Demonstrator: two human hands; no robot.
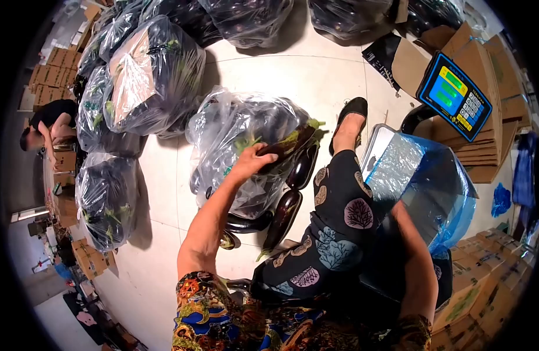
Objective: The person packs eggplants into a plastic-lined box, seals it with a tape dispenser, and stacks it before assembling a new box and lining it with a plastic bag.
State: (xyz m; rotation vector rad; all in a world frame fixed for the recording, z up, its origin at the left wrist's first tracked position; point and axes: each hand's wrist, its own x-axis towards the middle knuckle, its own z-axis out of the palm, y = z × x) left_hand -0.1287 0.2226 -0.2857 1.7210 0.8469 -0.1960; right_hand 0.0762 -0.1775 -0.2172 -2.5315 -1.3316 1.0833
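My left hand (pixel 253 164) is closed around the lower end of a dark eggplant (pixel 292 145) with brownish-green patches, its green stem pointing right. Beneath it lies a clear plastic bag (pixel 223 126) full of eggplants. Several loose eggplants (pixel 283 217) rest on the floor along the bag's right and lower sides. My right forearm (pixel 414 251) reaches down beside my knee toward a blue plastic bag (pixel 439 175). The right hand's fingers are hidden there, so what they touch does not show.
A scale display (pixel 455 96) stands at the right before folded cardboard (pixel 486 140). More filled bags (pixel 155 76) line the left and back. Stacked cartons (pixel 480 281) sit at lower right. Another person (pixel 53 126) crouches at far left. My foot (pixel 348 123) is beside the eggplant bag.
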